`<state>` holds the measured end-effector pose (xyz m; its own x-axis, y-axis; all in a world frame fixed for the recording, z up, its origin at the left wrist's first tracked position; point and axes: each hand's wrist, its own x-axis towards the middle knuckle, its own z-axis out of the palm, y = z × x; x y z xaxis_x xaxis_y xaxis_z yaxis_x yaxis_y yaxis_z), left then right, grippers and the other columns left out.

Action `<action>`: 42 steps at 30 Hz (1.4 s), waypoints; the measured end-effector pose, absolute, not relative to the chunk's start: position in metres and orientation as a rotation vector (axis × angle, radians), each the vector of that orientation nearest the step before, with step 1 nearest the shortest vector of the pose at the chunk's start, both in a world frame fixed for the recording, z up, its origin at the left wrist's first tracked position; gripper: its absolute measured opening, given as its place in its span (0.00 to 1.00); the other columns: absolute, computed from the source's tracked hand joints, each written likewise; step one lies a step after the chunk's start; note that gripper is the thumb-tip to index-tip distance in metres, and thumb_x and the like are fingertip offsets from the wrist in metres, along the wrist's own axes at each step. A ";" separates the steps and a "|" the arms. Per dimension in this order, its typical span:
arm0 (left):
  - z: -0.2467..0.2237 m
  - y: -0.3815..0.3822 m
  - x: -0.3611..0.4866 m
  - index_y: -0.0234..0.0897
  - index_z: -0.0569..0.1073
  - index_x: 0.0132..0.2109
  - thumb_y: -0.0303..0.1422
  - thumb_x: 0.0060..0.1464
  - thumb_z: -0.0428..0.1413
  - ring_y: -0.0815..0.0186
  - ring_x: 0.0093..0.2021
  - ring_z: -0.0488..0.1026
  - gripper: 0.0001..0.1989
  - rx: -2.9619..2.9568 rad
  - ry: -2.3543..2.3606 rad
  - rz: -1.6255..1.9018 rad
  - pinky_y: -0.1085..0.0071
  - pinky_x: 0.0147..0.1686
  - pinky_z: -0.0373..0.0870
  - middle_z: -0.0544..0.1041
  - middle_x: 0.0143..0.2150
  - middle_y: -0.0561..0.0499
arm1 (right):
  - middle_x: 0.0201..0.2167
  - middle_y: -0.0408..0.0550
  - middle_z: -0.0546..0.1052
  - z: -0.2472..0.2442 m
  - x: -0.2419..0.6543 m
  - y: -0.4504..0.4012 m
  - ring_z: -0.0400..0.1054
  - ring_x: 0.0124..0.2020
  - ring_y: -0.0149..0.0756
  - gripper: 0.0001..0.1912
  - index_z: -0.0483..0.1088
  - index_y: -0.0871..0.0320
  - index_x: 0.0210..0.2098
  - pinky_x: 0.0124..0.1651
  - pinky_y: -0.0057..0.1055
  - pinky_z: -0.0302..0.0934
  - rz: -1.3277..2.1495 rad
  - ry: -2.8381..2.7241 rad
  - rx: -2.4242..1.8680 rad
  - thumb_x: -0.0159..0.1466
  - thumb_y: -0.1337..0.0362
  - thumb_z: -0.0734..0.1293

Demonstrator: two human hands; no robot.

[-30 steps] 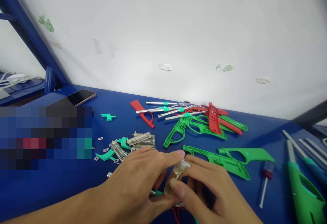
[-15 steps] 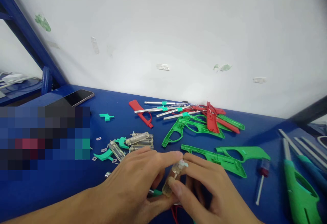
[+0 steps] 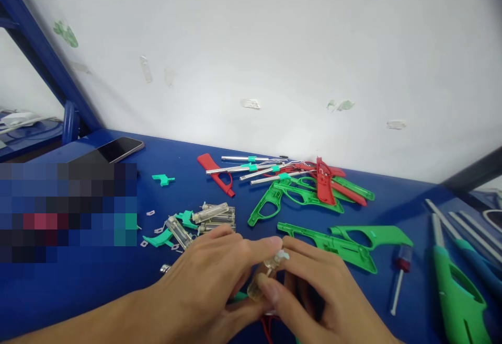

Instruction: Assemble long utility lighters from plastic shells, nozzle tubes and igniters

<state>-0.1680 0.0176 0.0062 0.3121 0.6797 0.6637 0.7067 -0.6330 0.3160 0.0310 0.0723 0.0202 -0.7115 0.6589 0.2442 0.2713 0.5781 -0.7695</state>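
Observation:
Low in the middle, my right hand (image 3: 317, 291) pinches a clear lighter fuel tank (image 3: 257, 287) between thumb and fingers. The tank is tilted, its pale valve end up. My left hand (image 3: 212, 271) is closed around the tank's other side, index finger pressing near the valve and thumb beneath. Part of the tank is hidden by the fingers. Under the hands, a bit of green plastic and a red part (image 3: 267, 328) show. Just beyond my left hand lie several clear fuel tanks (image 3: 214, 212) and a green trigger (image 3: 160, 238).
Green lighter shell halves (image 3: 345, 252), red shells (image 3: 324, 182) and metal tubes with wires (image 3: 235, 169) lie toward the wall. At right are a screwdriver (image 3: 400, 276) and whole lighters (image 3: 460, 291). A phone (image 3: 121, 148) lies at left by a blurred-out patch.
Both hands stay closed around the fuel tank. The left index finger has shifted slightly by the valve, and the tank has dropped a touch. Nothing else on the table has moved.

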 end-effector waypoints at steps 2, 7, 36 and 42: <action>0.007 0.018 -0.168 0.39 0.63 0.62 0.38 0.75 0.49 0.74 0.27 0.76 0.14 -2.514 -1.324 -1.256 0.72 0.50 0.74 0.77 0.32 0.62 | 0.30 0.43 0.75 0.021 0.031 0.072 0.70 0.26 0.30 0.08 0.77 0.54 0.36 0.26 0.24 0.62 1.012 -2.305 -0.754 0.69 0.64 0.65; 0.005 0.021 -0.169 0.41 0.64 0.62 0.36 0.72 0.54 0.73 0.30 0.78 0.16 -2.537 -1.337 -1.316 0.71 0.46 0.74 0.79 0.35 0.60 | 0.32 0.43 0.76 0.026 0.032 0.069 0.70 0.29 0.31 0.08 0.78 0.54 0.40 0.30 0.27 0.62 1.041 -2.290 -0.792 0.71 0.63 0.66; 0.012 0.027 -0.173 0.41 0.72 0.50 0.21 0.68 0.50 0.68 0.36 0.75 0.12 -2.606 -1.323 -1.155 0.69 0.41 0.69 0.79 0.37 0.54 | 0.26 0.37 0.69 0.038 0.057 0.111 0.63 0.25 0.28 0.18 0.68 0.53 0.32 0.27 0.28 0.57 0.971 -1.925 -1.025 0.73 0.48 0.65; 0.010 0.033 -0.176 0.42 0.75 0.49 0.22 0.68 0.51 0.68 0.36 0.75 0.12 -2.518 -1.421 -1.117 0.67 0.44 0.71 0.80 0.37 0.55 | 0.25 0.37 0.64 0.032 0.056 0.111 0.60 0.27 0.31 0.20 0.65 0.53 0.28 0.31 0.32 0.56 0.781 -1.953 -1.115 0.72 0.49 0.66</action>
